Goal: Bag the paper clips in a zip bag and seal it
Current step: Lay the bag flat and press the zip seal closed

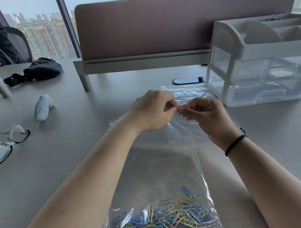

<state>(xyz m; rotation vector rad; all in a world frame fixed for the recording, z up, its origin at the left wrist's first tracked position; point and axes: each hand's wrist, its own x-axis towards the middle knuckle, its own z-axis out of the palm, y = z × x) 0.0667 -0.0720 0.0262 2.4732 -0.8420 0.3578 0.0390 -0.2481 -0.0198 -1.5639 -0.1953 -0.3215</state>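
Desk (56,164): zip bag (159,170) rim pinched

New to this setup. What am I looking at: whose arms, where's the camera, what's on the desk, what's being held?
There is no robot: a person works bare-handed, filmed by one wide-angle camera on their head, looking forward and down. The left hand and right hand both pinch the top strip of a clear zip bag lying on the desk. Coloured paper clips sit inside the bag at its near end. Also on the desk: glasses, a white handheld device, a second clear bag and a plastic drawer organizer.
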